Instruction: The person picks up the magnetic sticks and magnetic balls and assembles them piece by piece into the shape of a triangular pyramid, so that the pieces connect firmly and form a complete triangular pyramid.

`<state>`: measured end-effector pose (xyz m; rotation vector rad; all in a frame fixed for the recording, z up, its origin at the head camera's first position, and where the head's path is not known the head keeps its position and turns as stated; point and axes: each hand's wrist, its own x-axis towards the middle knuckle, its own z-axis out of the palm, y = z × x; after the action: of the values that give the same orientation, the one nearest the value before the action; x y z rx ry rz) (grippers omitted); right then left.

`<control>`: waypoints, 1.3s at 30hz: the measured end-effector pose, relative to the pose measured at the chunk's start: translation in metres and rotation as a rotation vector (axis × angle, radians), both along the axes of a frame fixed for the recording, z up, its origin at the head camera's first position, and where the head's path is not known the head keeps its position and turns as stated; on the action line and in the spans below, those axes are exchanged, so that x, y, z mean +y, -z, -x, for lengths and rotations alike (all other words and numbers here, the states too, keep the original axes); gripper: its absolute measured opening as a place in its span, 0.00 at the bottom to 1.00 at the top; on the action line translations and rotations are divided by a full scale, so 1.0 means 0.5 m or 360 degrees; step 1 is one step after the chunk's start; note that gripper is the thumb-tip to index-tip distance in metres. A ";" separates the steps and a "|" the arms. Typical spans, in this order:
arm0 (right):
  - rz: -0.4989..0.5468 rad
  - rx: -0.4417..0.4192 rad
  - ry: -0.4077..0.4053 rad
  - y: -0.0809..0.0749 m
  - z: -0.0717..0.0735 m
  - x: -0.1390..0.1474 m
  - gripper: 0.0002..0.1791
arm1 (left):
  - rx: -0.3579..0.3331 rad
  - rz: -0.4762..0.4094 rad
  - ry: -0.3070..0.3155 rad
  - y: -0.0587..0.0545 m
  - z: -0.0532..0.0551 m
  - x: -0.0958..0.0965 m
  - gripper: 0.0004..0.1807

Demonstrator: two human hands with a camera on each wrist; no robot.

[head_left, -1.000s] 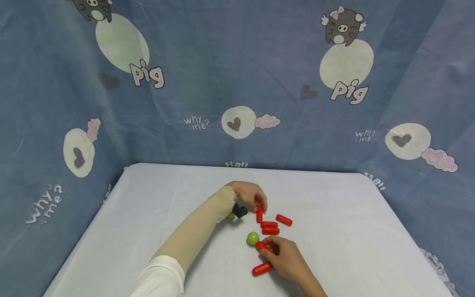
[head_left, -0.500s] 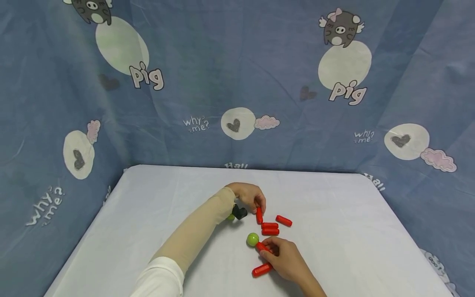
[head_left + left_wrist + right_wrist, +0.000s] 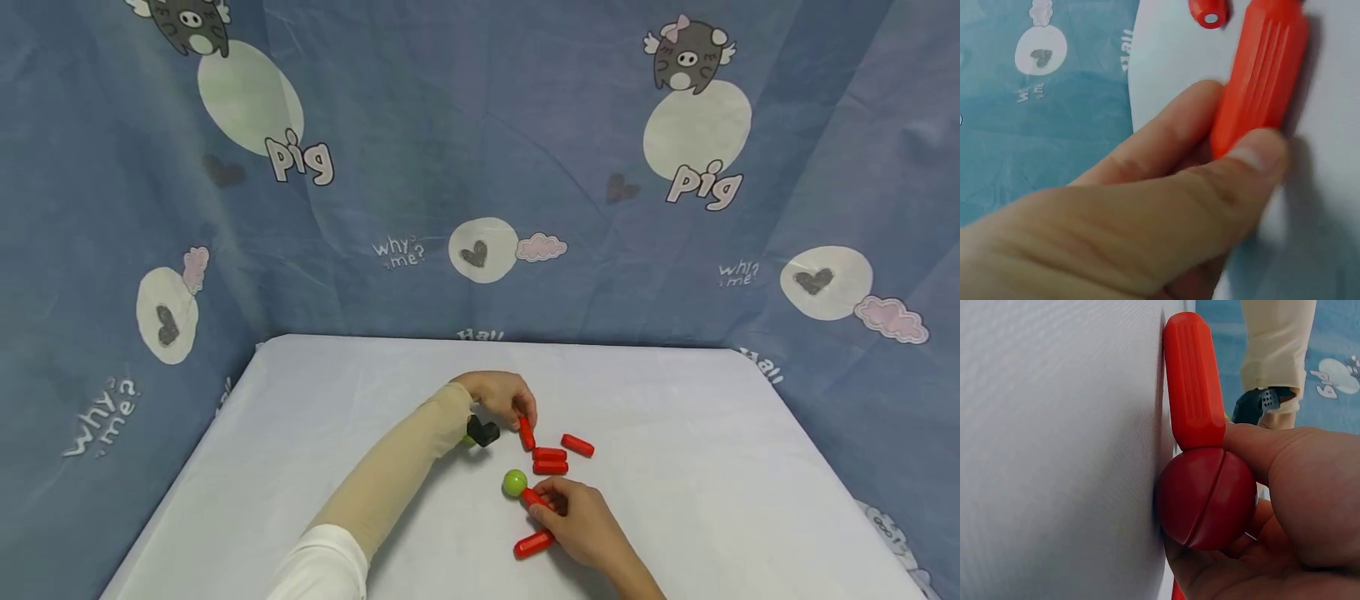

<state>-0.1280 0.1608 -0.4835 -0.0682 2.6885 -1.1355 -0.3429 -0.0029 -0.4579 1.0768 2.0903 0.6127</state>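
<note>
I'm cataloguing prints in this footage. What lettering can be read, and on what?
"pig", twice: upper part of the blue cloth.
"why me?", three times: blue cloth, at left, middle and right.
"Ha" plus unclear strokes, partly hidden: blue cloth, behind the white table, and again by its far right corner.
Pale print, cloth's lower right: unreadable.
Red pieces, green ball: no readable lettering.

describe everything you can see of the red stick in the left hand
The red stick is short and faceted, with lengthwise ridges and a narrowing end; it looks like plastic. The left hand pinches its far end between thumb and finger. It slants over the white table, its near end by two more red sticks; whether it touches them or the table is unclear.
</note>
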 end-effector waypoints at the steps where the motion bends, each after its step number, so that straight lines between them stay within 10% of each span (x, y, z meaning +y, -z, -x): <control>1: -0.0003 -0.0004 0.0000 -0.001 0.000 0.001 0.16 | 0.0040 -0.0006 -0.0013 0.000 -0.001 -0.002 0.13; 17: -0.0002 0.0010 -0.0018 0.002 0.003 0.006 0.18 | 0.0247 -0.0107 -0.0163 -0.019 -0.012 -0.022 0.12; 30: -0.0001 0.0035 -0.0028 0.004 0.002 0.004 0.19 | -0.0095 -0.0182 -0.0009 -0.025 -0.029 -0.045 0.13; 39: -0.0017 0.0032 -0.0018 0.003 0.002 0.002 0.20 | -0.0139 -0.0329 -0.0148 -0.013 -0.035 -0.064 0.13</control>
<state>-0.1289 0.1620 -0.4849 -0.0931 2.7082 -1.1228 -0.3255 -0.0350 -0.4513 1.0489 2.0433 0.9222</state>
